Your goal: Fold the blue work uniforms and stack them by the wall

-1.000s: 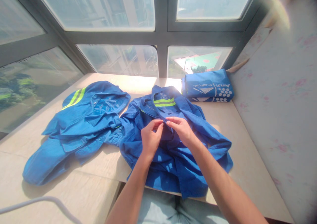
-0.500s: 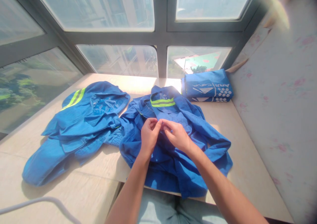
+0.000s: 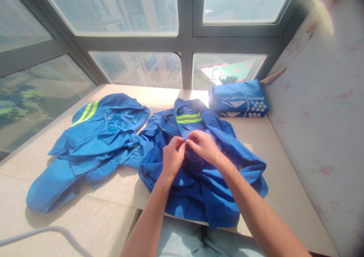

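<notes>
A blue work jacket [image 3: 224, 181] lies spread on the pale table in front of me, its collar toward the window and a yellow-green reflective band across its upper part. Over its middle, my left hand [image 3: 174, 154] pinches the cloth with thumb and forefinger. My right hand [image 3: 204, 146] pinches right beside it, the fingertips of both hands meeting. The exact bit of cloth between them is hidden by my fingers. Left of the jacket, touching its sleeve, lies another rumpled blue garment [image 3: 85, 143] with yellow-green stripes.
A folded blue bag [image 3: 239, 99] with white print rests at the back right, by the papered wall [image 3: 321, 135]. Grey window frames [image 3: 186, 44] rise behind the table [image 3: 287, 196]. A pale cable [image 3: 54, 229] crosses the near left corner.
My right hand has shifted slightly, its wrist and fingers lifting a little. Both hands stay pinched together at the jacket's middle; the other things lie as before.
</notes>
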A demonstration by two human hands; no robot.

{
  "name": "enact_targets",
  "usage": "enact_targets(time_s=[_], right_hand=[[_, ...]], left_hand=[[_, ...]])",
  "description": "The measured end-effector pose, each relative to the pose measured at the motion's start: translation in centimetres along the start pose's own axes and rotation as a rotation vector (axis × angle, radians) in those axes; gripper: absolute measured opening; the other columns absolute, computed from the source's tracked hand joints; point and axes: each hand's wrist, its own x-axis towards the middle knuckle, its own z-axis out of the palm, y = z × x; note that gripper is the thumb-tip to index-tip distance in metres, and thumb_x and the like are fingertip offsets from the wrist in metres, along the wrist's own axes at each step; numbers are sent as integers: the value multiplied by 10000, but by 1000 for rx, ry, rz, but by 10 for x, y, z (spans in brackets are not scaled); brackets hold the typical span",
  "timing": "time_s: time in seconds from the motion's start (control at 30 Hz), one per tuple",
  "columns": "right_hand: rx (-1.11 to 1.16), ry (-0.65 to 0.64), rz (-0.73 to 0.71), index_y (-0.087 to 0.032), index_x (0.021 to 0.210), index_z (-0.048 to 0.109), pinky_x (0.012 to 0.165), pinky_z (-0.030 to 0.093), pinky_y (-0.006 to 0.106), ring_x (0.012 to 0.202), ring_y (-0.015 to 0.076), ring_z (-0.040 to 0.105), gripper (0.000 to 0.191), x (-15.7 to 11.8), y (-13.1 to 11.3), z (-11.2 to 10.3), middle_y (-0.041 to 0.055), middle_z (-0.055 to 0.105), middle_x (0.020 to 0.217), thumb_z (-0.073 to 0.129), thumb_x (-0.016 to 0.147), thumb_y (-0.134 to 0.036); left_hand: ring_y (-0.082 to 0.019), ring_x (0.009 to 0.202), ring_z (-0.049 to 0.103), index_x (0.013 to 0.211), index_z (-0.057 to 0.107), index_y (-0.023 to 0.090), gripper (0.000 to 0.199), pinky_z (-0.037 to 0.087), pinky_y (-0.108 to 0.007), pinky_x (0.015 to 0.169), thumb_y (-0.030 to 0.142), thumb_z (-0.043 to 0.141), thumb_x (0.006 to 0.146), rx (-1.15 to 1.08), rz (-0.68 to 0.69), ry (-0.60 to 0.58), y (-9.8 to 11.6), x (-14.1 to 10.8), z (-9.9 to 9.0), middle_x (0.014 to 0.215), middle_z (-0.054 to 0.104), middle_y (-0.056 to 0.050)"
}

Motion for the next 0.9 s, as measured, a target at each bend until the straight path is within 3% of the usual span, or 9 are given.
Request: enact_targets(time_s=[0.17,0.27,0.4,0.47,0.57,0.7,0.9], right_hand=[[-112,-57,-21,-211,847,613,725,434,277,800,166,571,96,0,2,1,29,648,858,571,933,-208],[-124,29,11,-226,845,590,758,443,290,868,193,583,120,-3,1,7,48,643,903,530,950,-227],[81,230,143,-220,835,563,752,464,301,804,195,598,184,-7,4,13,40,631,819,485,970,-317],[170,247,193,-215,830,570,747,475,301,770,187,601,194,-8,5,14,30,641,799,507,956,-348],[189,161,111,-215,861,607,740,485,293,808,186,611,158,-9,4,13,38,668,863,552,934,-345],[40,39,-34,-219,886,631,735,476,282,814,177,590,89,-6,3,10,37,644,862,573,936,-264],[-276,-109,-53,-213,877,637,760,448,282,868,190,595,107,-1,1,5,56,657,912,564,950,-186]], left_hand=[[-192,829,719,878,677,221,98,548,-291,814,313,683,846,-36,-14,-12,-3,1,0,854,738,-16],[-192,827,717,905,662,209,159,547,-279,777,340,705,824,-127,-79,28,-9,1,4,863,735,-22],[-175,727,696,911,620,199,210,513,-245,651,372,700,823,-195,-207,159,-15,0,5,762,707,-6],[-174,733,696,909,617,199,199,512,-246,663,365,693,832,-160,-199,186,-15,-1,5,759,703,-4],[-186,800,714,918,630,202,166,531,-262,727,343,680,848,-121,-131,114,-11,-2,4,821,722,-16],[-200,830,727,919,646,211,114,545,-278,765,303,668,856,-70,-81,56,-6,-2,3,859,741,-22],[-196,841,724,889,675,234,46,529,-276,779,236,633,872,63,18,-6,-5,-3,-2,866,748,-14]])
